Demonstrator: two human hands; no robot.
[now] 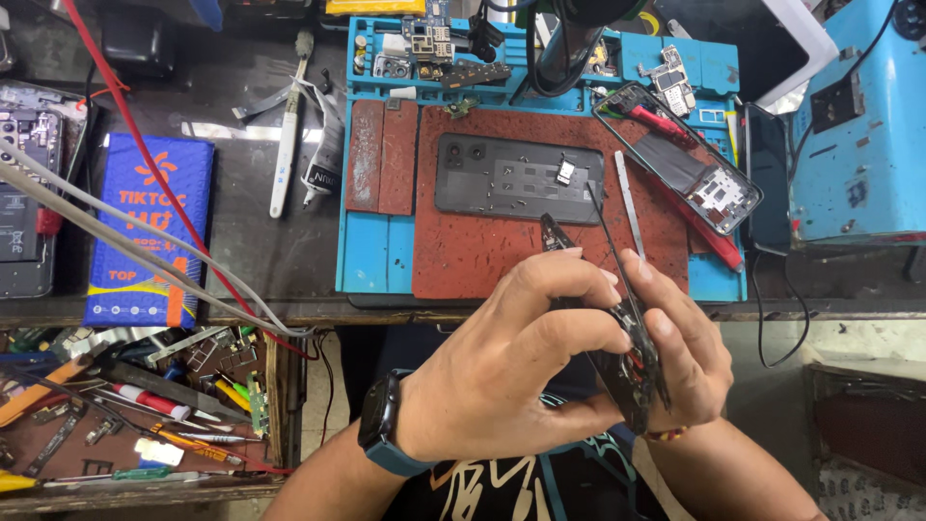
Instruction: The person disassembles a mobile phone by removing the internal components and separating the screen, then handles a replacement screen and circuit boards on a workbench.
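Blue flat packet (147, 232) lies far left while both hands (511, 362) (687, 352) pinch a dark phone frame (632, 362).

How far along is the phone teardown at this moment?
Already apart: a dark back panel lies flat on the red mat, and loose circuit boards sit in the blue tray. In hand: the left hand and right hand grip an opened phone on edge, its inner parts showing. Left: the second opened phone frame lies unassembled.
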